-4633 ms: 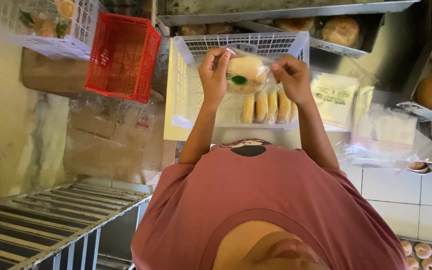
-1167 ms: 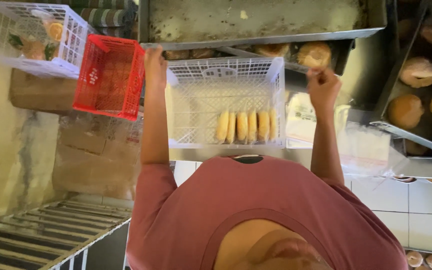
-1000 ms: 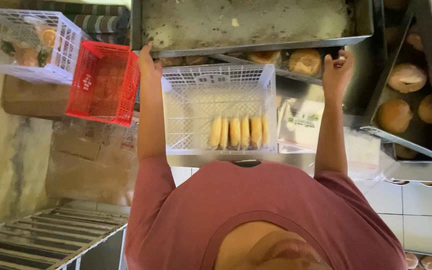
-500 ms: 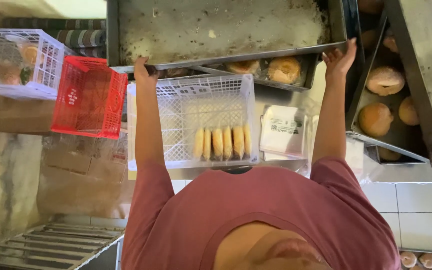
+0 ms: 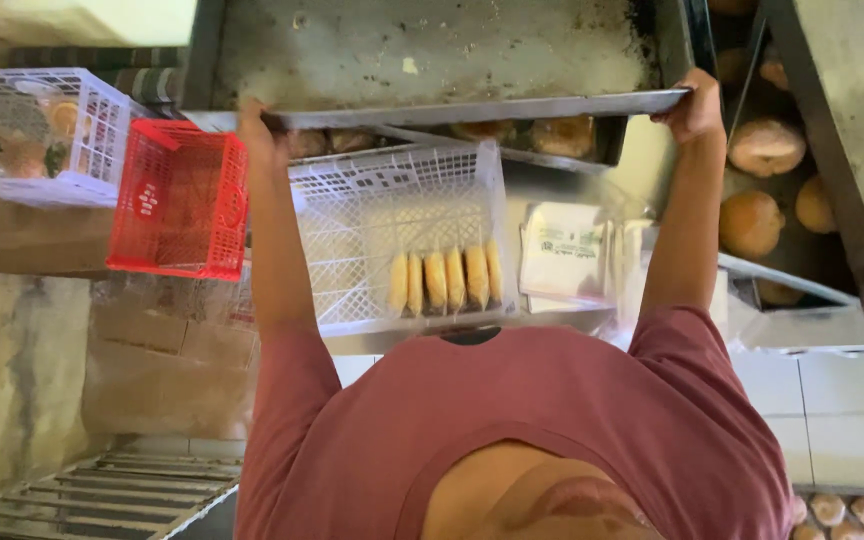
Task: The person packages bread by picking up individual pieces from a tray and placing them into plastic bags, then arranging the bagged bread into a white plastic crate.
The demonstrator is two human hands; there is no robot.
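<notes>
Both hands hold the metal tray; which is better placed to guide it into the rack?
Right hand, probably: it grips the tray end beside the rack; left hand is by the red crate.

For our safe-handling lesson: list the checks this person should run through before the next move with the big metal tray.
1. Left hand gripping one corner of the metal tray: ok.
2. Right hand gripping the opposite corner: ok.
3. Tray surface free of loaves: ok, only crumbs show.
4. Gap between the tray and the white crate holding a row of buns: cannot tell.
5. Red crate apart from the left arm: cannot tell, they meet in the picture.
</notes>
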